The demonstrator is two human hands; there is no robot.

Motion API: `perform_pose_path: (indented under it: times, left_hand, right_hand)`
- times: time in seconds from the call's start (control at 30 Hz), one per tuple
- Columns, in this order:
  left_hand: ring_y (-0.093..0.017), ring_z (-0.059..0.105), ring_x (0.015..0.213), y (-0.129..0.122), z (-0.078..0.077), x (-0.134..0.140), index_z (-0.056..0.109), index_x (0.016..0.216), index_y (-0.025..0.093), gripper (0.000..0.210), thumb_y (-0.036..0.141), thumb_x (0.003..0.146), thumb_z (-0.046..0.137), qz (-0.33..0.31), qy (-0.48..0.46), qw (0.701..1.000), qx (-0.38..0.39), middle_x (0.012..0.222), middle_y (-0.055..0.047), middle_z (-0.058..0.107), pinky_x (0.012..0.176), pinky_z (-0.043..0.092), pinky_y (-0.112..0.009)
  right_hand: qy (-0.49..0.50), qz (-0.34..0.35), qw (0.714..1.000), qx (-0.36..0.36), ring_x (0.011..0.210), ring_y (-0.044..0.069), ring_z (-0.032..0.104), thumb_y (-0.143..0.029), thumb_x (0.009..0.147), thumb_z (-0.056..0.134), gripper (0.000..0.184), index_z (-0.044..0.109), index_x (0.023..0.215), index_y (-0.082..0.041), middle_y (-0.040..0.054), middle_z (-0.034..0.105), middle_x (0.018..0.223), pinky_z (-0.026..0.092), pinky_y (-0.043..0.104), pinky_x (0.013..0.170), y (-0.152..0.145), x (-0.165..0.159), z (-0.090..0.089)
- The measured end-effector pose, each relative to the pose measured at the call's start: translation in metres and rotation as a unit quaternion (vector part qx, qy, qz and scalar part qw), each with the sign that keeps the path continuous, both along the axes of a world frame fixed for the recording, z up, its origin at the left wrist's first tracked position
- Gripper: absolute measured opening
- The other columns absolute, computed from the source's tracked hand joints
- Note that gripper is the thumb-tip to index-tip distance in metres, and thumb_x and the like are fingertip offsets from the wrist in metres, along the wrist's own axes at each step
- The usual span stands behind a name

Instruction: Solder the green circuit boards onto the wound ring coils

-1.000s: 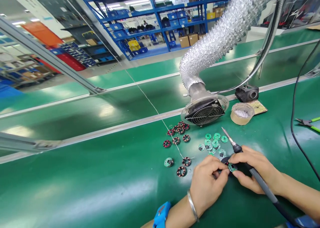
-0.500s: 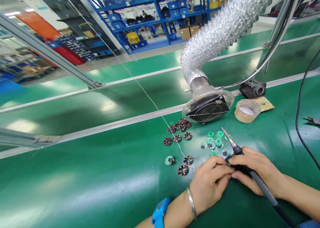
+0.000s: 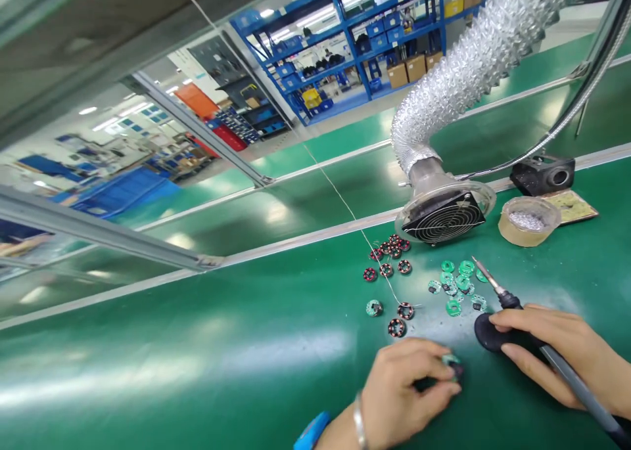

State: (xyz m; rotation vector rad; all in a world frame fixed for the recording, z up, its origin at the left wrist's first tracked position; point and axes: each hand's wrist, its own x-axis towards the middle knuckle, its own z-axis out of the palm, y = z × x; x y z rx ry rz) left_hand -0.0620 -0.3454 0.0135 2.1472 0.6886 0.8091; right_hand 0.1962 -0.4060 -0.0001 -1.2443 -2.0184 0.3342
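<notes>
Over the green desk (image 3: 207, 358) | left hand (image 3: 407, 384): I see fingers pinching a blurred green-and-black part (image 3: 453, 366) | right hand (image 3: 557, 341): fingers around soldering iron (image 3: 566, 375), also touching black disc (image 3: 487, 334) | circuit boards (image 3: 463, 283) just beyond disc

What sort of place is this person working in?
Most likely an electronics assembly workshop: the right hand holds what looks like a soldering iron, small green circuit boards lie on the bench, and a silver duct ends in a fan behind them.
</notes>
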Motion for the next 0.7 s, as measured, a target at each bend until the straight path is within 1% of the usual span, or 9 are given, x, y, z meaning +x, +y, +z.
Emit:
perform_pose_path:
  times: [0.1, 0.17, 0.23, 0.3, 0.37, 0.47, 0.53, 0.6, 0.7]
  left_hand:
    - [-0.015, 0.072, 0.078, 0.004, 0.001, -0.046, 0.068, 0.081, 0.022, 0.009, 0.014, 0.078, 0.069, 0.135, 0.07, 0.988, 0.033, 0.088, -0.003, 0.075, 0.07, 0.058, -0.024]
    - [-0.013, 0.069, 0.066, 0.011, -0.003, -0.067, 0.066, 0.081, 0.021, 0.004, 0.017, 0.08, 0.066, 0.214, 0.103, 0.971, 0.037, 0.092, -0.004, 0.073, 0.062, 0.057, -0.024]
    - [-0.012, 0.064, 0.057, 0.019, -0.009, -0.075, 0.061, 0.084, 0.019, 0.004, 0.022, 0.081, 0.063, 0.264, 0.125, 0.956, 0.016, 0.086, -0.005, 0.072, 0.056, 0.056, -0.024]
    - [-0.013, 0.06, 0.051, 0.029, -0.012, -0.073, 0.056, 0.092, 0.019, 0.013, 0.025, 0.081, 0.061, 0.291, 0.153, 0.944, -0.017, 0.068, 0.0, 0.066, 0.051, 0.053, -0.025]
    - [-0.014, 0.057, 0.048, 0.04, -0.011, -0.065, 0.051, 0.104, 0.017, 0.028, 0.025, 0.079, 0.06, 0.304, 0.191, 0.933, -0.024, 0.062, 0.004, 0.059, 0.048, 0.051, -0.025]
    - [-0.014, 0.057, 0.054, 0.056, -0.008, -0.054, 0.05, 0.116, 0.017, 0.044, 0.024, 0.074, 0.062, 0.285, 0.247, 0.926, 0.035, 0.087, -0.004, 0.064, 0.053, 0.052, -0.028]
    - [-0.015, 0.06, 0.063, 0.063, -0.008, -0.053, 0.056, 0.112, 0.019, 0.036, 0.026, 0.077, 0.059, 0.252, 0.264, 0.928, 0.073, 0.097, -0.006, 0.064, 0.06, 0.053, -0.03]
    - [-0.017, 0.062, 0.069, 0.067, -0.009, -0.057, 0.061, 0.103, 0.021, 0.024, 0.03, 0.082, 0.055, 0.229, 0.27, 0.931, 0.087, 0.092, -0.005, 0.064, 0.064, 0.053, -0.03]
    - [-0.018, 0.063, 0.07, 0.077, -0.007, -0.076, 0.064, 0.099, 0.02, 0.024, 0.036, 0.083, 0.055, 0.23, 0.274, 0.93, 0.088, 0.084, -0.004, 0.066, 0.065, 0.053, -0.029]
  right_hand:
    - [-0.004, 0.005, 1.0, 0.01, 0.063, 0.014, 0.061, -0.015, 0.091, 0.051, 0.027, 0.054, 0.117, -0.021, 0.0017, 0.067, 0.083, 0.049, 0.026, 0.059, 0.003, -0.004, 0.002]
    - [-0.013, 0.006, 1.0, 0.017, 0.059, 0.013, 0.059, -0.014, 0.091, 0.051, 0.027, 0.054, 0.117, -0.02, 0.0005, 0.066, 0.078, 0.046, 0.026, 0.057, 0.004, -0.005, 0.002]
    - [-0.015, 0.002, 1.0, 0.024, 0.06, 0.013, 0.059, -0.014, 0.091, 0.051, 0.026, 0.054, 0.117, -0.02, 0.0006, 0.066, 0.079, 0.047, 0.026, 0.057, 0.004, -0.005, 0.001]
    - [-0.016, -0.001, 0.999, 0.033, 0.064, 0.014, 0.062, -0.015, 0.091, 0.052, 0.025, 0.055, 0.116, -0.019, 0.002, 0.068, 0.083, 0.048, 0.026, 0.06, 0.004, -0.005, 0.0]
    - [-0.019, -0.001, 0.999, 0.04, 0.068, 0.015, 0.064, -0.015, 0.091, 0.052, 0.025, 0.056, 0.116, -0.019, 0.0029, 0.069, 0.087, 0.05, 0.026, 0.063, 0.003, -0.003, -0.001]
    - [-0.022, 0.0, 0.999, 0.035, 0.065, 0.014, 0.064, -0.015, 0.092, 0.052, 0.024, 0.056, 0.115, -0.02, 0.0019, 0.069, 0.084, 0.05, 0.026, 0.06, 0.002, -0.002, -0.001]
    - [-0.022, -0.002, 0.999, 0.033, 0.064, 0.014, 0.064, -0.015, 0.092, 0.052, 0.025, 0.056, 0.116, -0.02, 0.0016, 0.069, 0.083, 0.049, 0.026, 0.059, 0.001, -0.001, -0.001]
    - [-0.02, -0.002, 0.999, 0.032, 0.065, 0.014, 0.064, -0.015, 0.092, 0.052, 0.025, 0.056, 0.116, -0.02, 0.0017, 0.069, 0.083, 0.05, 0.026, 0.059, 0.001, -0.002, -0.001]
    - [-0.025, -0.004, 0.999, 0.029, 0.064, 0.013, 0.064, -0.015, 0.092, 0.05, 0.025, 0.056, 0.116, -0.019, 0.0015, 0.068, 0.082, 0.05, 0.025, 0.06, 0.001, -0.003, -0.001]
